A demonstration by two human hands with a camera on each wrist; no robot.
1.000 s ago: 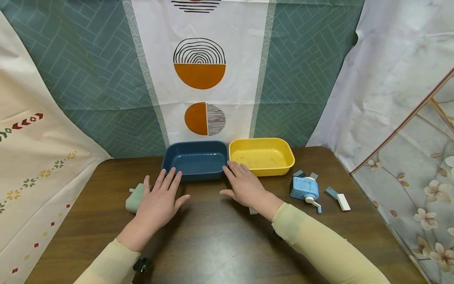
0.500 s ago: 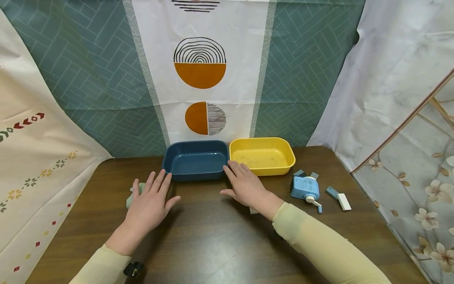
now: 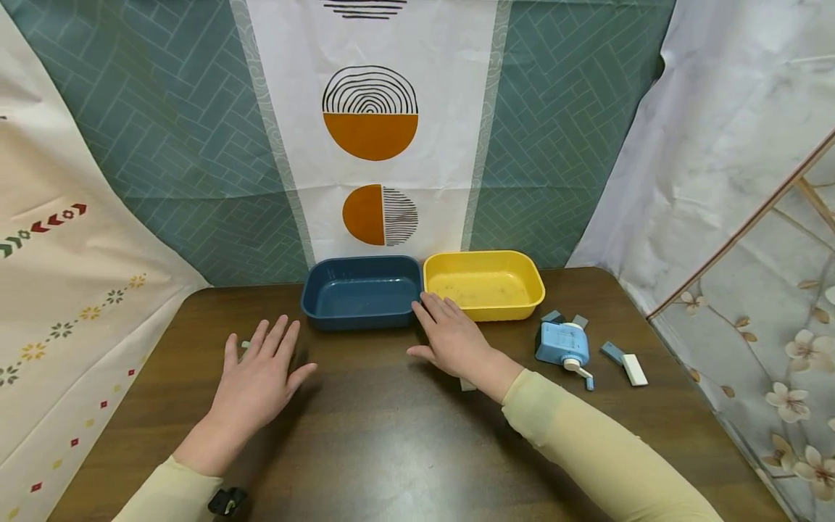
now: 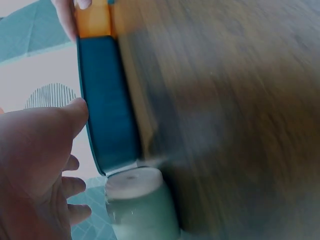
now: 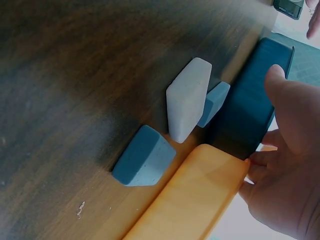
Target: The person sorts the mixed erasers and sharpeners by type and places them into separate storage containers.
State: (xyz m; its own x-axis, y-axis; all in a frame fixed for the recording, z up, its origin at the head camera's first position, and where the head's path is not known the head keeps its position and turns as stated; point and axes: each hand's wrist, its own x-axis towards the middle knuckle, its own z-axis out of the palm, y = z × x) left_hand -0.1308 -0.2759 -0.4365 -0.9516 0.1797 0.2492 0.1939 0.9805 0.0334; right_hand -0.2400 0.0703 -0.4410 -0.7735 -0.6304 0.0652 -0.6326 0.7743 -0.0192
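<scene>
My left hand (image 3: pixel 254 384), fingers spread and straight, hovers over the left part of the table. Beneath it is a green rounded object, mostly hidden in the head view; the left wrist view shows it with a pale top (image 4: pixel 142 205). My right hand (image 3: pixel 453 341), fingers extended, is by the meeting corners of a dark blue tray (image 3: pixel 362 320) and a yellow tray (image 3: pixel 502 313); whether it touches them I cannot tell. Near it lie a white eraser-like block (image 5: pixel 189 100) and two blue blocks, the larger one (image 5: pixel 144 157) closer to the yellow tray. Neither hand holds anything.
On the right stands a light blue pencil sharpener with a crank (image 3: pixel 562 344). Small blue-grey pieces lie behind it. Beside it are a blue block (image 3: pixel 612 352) and a white block (image 3: pixel 634 370). Patterned cloth hangs behind the wooden table (image 3: pixel 391 435).
My left hand has moved left and slightly down, away from the dark blue tray, and now covers more of the green object. The right hand stays nearly still.
</scene>
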